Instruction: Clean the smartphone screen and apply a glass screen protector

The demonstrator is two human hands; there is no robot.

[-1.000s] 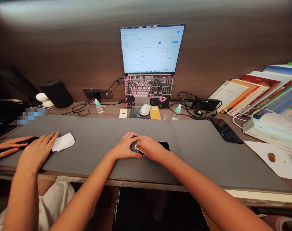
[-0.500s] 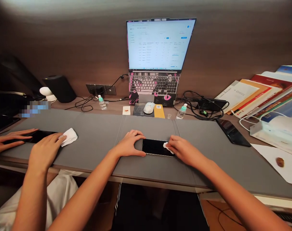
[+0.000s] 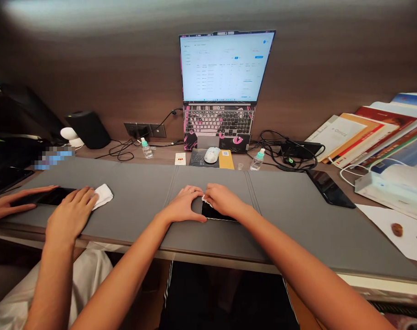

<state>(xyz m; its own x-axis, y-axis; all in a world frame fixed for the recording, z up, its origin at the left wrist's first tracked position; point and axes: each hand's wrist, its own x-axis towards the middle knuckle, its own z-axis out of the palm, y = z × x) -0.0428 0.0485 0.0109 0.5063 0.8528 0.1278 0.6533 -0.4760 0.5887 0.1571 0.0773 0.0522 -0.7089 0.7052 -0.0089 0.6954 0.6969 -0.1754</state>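
A black smartphone (image 3: pixel 213 213) lies flat, screen up, on the grey desk mat in front of me. My left hand (image 3: pixel 183 205) grips its left end, thumb at the near corner and fingers at the far one. Pinched in the fingers of my right hand (image 3: pixel 223 200) is a small crumpled white tissue (image 3: pixel 205 199), pressed against the phone's far left corner. That hand and wrist cover much of the screen.
On the left a co-worker's hand (image 3: pixel 69 211) works over another phone (image 3: pixel 53 196) with a white cloth (image 3: pixel 103 196). Behind stand a laptop (image 3: pixel 218 126), a mouse (image 3: pixel 211 155) and spray bottles (image 3: pixel 257 160). A dark phone (image 3: pixel 330 189), cables and books (image 3: pixel 376 133) sit right.
My right hand has slid left across the phone with the tissue, from its right end to its far left corner. My left hand stays at the left end.
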